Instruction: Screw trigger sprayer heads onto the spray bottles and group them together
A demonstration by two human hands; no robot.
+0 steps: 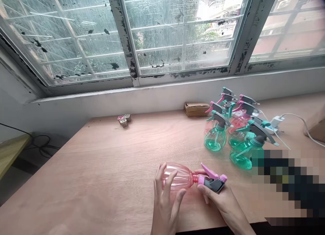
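A clear pink spray bottle lies on its side on the wooden table, near the front edge. My left hand wraps its fingers round the bottle's round body. My right hand grips the pink and grey trigger head at the bottle's neck. Both hands are closed on the same bottle.
Several upright green and pink spray bottles cluster at the right of the table. Behind them lie a small cardboard box, a white charger with cable and small blocks. A blurred patch covers the right front. Windows run along the back.
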